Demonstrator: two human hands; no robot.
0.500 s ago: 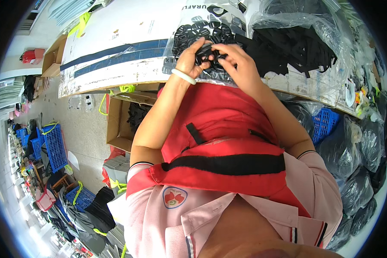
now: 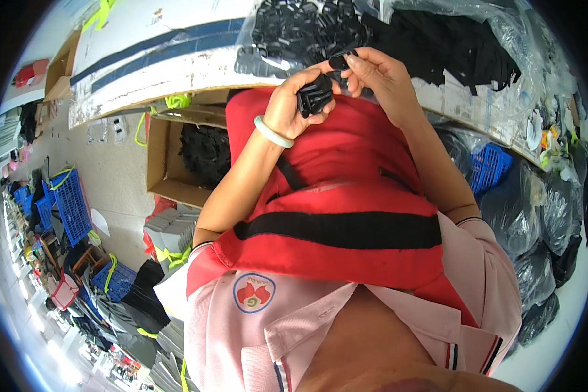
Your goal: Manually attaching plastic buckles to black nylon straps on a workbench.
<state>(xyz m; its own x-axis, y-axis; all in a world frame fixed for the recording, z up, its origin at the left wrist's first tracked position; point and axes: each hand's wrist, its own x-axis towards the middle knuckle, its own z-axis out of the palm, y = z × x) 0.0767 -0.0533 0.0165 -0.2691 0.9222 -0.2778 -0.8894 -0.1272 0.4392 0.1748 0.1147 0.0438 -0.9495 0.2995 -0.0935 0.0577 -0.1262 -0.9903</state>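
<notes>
1. Left hand (image 2: 287,108) is cupping a bunch of black plastic pieces (image 2: 315,97), fingers curled around it, over the near table edge and the red apron (image 2: 353,147).
2. Right hand (image 2: 389,81) is pinching a single black piece (image 2: 341,61) between thumb and fingers, just above and right of the bunch; exact shape is too small to tell.
3. Loose pile (image 2: 300,29) is lying on the white worktable (image 2: 176,72) beyond the hands; black straps (image 2: 447,52) are sitting to its right.
4. Risk: the bunch is probably packing loosely, so a slackening left grip could be spilling pieces onto the apron or floor.
5. Risk: the pinch is looking small; a slick surface or poor finger angle could be letting the single piece slip.
6. Risk: dropped pieces could be landing in the open cardboard box (image 2: 155,150) below and getting mixed with its dark contents.
</notes>
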